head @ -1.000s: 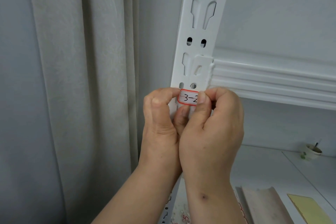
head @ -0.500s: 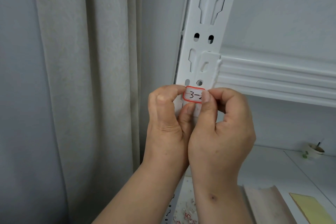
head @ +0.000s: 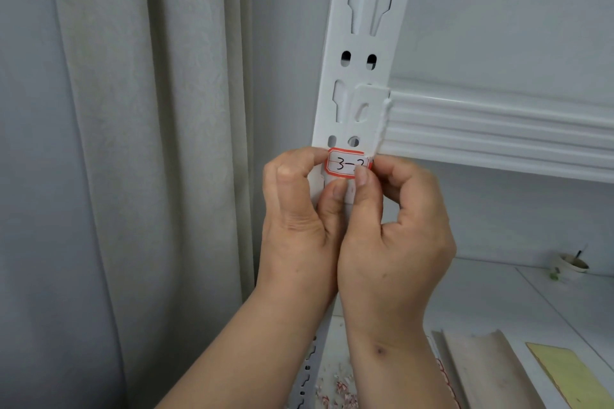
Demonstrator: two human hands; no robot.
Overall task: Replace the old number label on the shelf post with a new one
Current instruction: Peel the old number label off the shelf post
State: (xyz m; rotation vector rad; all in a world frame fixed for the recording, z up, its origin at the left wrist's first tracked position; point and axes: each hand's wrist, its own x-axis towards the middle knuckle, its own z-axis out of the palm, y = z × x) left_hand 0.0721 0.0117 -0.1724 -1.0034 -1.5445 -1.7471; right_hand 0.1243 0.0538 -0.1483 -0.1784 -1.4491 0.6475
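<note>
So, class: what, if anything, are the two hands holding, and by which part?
The red-bordered label on the white post: left hand at its left edge, right hand pinching its right end.

Smooth white painted metal, faintly glossy, on the shelf post [head: 357,53] and ribbed beam [head: 498,133]. Matt paper on the red-bordered label [head: 345,163], inked by hand. Soft, crinkled woven cloth in the grey-beige curtain [head: 149,143] at left. Matt pale wood grain on the board [head: 481,372] near right; matt yellow sheet [head: 571,372] beside it.
</note>
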